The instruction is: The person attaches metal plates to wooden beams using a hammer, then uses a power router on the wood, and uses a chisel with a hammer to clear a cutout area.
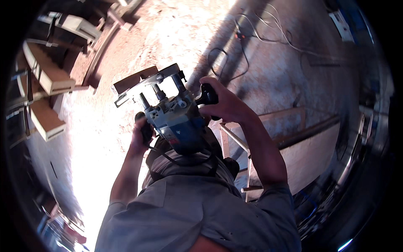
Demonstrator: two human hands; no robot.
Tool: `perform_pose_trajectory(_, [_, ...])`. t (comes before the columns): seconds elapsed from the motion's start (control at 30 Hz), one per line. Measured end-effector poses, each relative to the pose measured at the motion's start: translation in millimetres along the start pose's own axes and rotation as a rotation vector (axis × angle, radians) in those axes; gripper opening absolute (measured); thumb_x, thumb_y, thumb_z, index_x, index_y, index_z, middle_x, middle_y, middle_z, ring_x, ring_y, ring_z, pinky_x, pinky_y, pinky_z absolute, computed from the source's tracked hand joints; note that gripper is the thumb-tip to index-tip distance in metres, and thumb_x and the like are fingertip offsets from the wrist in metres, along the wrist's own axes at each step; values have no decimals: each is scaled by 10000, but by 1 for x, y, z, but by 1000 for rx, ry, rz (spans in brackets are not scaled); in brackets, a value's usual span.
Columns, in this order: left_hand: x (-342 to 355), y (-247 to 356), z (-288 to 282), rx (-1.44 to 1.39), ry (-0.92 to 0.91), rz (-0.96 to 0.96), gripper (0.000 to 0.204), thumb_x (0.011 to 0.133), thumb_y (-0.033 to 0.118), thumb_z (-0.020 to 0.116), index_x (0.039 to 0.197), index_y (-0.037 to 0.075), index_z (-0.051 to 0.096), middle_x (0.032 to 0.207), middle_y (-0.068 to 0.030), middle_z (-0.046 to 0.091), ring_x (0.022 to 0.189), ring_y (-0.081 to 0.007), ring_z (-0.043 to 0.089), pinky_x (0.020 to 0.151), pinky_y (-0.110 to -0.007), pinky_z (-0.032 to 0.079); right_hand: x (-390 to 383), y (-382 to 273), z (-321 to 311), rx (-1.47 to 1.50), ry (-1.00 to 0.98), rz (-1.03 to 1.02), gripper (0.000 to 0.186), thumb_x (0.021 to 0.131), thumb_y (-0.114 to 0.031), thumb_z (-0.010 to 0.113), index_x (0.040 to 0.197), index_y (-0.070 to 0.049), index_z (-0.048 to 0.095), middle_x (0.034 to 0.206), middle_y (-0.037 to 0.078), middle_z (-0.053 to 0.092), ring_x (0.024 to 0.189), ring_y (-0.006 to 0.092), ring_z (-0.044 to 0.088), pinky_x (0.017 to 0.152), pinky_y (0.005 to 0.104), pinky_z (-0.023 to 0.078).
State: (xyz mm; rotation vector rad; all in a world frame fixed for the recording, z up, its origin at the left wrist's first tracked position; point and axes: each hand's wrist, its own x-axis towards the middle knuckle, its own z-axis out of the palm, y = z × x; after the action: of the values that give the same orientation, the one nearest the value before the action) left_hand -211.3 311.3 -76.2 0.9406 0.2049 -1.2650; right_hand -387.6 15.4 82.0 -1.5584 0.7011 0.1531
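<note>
A blue and grey plunge router (178, 128) is held up in front of my waist, tilted so its base plate (145, 84) and shiny guide posts point away from me. My left hand (138, 136) is wrapped round the black knob on its left side. Around the black right-hand knob (208, 95) curls my right hand (226, 103), thumb and forefinger on either side of it. A dark cord (163, 153) loops below the motor housing against my clothes. The router's bit cannot be made out in the glare.
Long box-like wooden pieces (48, 73) are stacked on a rack at the left. A pale wooden frame (281, 113) and a broad panel (312, 157) stand close by my right arm. Cables (247, 40) lie coiled across the dusty floor (268, 80) ahead.
</note>
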Motion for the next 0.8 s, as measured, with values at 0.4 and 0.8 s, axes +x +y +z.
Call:
perform_pose_trajectory(0.4, [-42, -33, 0, -135, 415, 257, 412, 850, 523, 618, 856, 115, 561, 661, -20, 525, 504, -165, 515, 484, -306, 435, 122, -8, 21, -310, -455, -391, 834, 751, -72, 805, 1414, -11, 303, 1121, 121, 541, 1053, 183, 526, 925, 353, 454])
perform_pose_trajectory(0.8, [-32, -26, 48, -288, 666, 305, 337, 896, 447, 618, 761, 143, 571, 588, 25, 502, 412, -103, 432, 403, -259, 349, 158, -20, -1, -261, -605, -403, 871, 731, 10, 718, 1449, -26, 226, 1170, 138, 497, 1098, 211, 485, 947, 364, 439])
